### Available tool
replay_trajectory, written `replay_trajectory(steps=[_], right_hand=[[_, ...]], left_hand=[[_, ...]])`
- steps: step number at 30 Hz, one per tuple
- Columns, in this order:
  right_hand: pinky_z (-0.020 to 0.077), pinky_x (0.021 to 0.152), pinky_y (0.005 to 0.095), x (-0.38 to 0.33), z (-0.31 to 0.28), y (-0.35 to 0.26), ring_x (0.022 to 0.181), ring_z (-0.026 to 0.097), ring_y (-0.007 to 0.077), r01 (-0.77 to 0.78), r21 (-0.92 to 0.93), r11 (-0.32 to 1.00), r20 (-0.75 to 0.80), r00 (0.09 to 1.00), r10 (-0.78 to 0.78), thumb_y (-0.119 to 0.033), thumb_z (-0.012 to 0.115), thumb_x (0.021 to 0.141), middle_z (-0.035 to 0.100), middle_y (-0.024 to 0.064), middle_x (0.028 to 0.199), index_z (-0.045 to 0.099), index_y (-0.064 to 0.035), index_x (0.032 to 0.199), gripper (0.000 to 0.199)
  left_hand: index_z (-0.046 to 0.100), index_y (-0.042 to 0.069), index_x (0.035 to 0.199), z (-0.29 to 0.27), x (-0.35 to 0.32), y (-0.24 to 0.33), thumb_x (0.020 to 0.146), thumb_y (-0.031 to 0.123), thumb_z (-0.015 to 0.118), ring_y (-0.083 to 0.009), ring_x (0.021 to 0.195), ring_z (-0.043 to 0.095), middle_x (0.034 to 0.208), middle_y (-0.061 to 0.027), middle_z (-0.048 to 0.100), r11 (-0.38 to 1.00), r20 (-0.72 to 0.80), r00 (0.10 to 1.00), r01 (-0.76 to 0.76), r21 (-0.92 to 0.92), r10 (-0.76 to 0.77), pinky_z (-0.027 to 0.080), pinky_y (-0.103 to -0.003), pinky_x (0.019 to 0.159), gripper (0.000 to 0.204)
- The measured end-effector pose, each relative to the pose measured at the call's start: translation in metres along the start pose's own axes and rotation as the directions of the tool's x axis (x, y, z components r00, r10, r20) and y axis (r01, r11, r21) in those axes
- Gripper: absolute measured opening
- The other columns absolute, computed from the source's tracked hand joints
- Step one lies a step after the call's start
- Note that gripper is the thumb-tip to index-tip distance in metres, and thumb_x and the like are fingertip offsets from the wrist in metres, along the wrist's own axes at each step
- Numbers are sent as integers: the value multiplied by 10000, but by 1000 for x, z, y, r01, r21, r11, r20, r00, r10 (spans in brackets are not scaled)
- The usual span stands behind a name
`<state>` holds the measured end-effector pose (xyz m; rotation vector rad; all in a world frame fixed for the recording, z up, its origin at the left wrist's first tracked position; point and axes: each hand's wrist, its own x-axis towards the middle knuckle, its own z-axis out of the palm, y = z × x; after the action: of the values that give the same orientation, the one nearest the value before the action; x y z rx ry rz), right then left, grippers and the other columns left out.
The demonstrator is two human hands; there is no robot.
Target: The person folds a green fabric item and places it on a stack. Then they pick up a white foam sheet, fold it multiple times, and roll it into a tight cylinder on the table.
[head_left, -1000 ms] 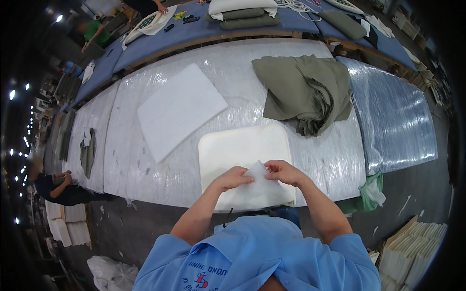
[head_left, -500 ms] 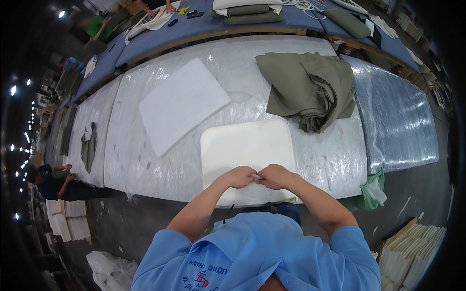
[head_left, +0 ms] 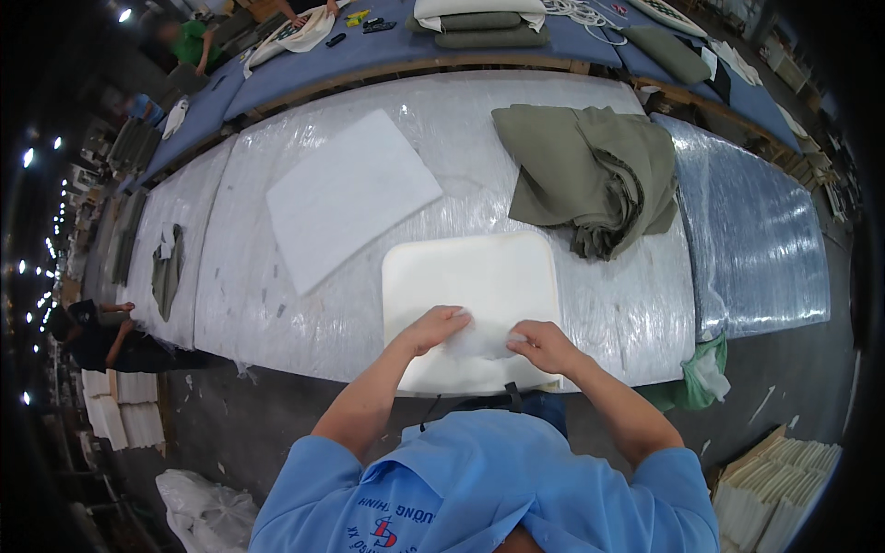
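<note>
At the table's [head_left: 323, 336] near side, left hand [head_left: 435, 328] and right hand [head_left: 546, 348] pinched narrow on a blurred pale sheet [head_left: 483, 344] over the cream pad [head_left: 466, 267]; looks light, limp, tearable, best held by opposite edges

"Any lettering in view?"
"Yes, on the wearer's light blue shirt [head_left: 479, 465]: dark blue lettering [head_left: 398, 511], upside down from this angle."
"Is there an emblem too?"
"A red and blue one [head_left: 383, 526], with the letters curving around it."
"Can you see the whole line?"
"Only part of it; the lower letters run into the picture's bottom edge."
</note>
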<state>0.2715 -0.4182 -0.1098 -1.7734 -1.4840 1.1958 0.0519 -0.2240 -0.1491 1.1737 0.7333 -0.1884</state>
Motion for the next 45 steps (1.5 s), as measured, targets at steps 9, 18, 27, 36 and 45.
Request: replay_trajectory(steps=[9,18,27,36,45], right_hand=[[339,1120,496,11,41,43,1322,491,219,-199,979,-44,202,977,65,-152,845,818,533,25,1440,312,-294,1594,952],[374,1085,490,33,54,47,1229,570,205,-100,995,-19,101,993,52,-208,774,911,625,2,1324,522,-164,1442,590],[574,849,421,50,45,95,896,682,211,352,914,-200,-229,856,463,-268,690,982,702,38,902,665,-126,1014,148],[558,683,410,-2,-21,111,708,625,203,268,955,125,-276,656,703,-160,673,968,601,30,785,513,-165,1150,242],[557,675,400,-19,22,98,705,636,196,50,995,89,-99,686,721,-185,625,982,603,23,796,538,-162,1137,179]], left_hand=[[656,81,1169,8,8,18,1040,285,605,-146,1022,671,1123,-36,702,969,61,996,-49,-240,65,546,-332,924,247],[624,68,1236,15,6,8,1020,262,637,-188,1054,692,1198,-73,692,866,122,991,8,-500,62,567,-377,943,291],[658,23,1187,-3,15,-11,973,108,667,-207,1014,701,1132,-96,712,911,-139,990,-31,-412,-29,572,-369,910,231],[612,53,1135,-57,25,-52,906,37,656,-248,942,663,1068,-74,646,546,-627,775,-491,-679,-82,562,-427,827,234],[572,102,1111,-75,61,-2,936,105,646,-249,798,665,1036,-73,625,471,-784,480,-627,-621,-394,534,-384,684,190]])
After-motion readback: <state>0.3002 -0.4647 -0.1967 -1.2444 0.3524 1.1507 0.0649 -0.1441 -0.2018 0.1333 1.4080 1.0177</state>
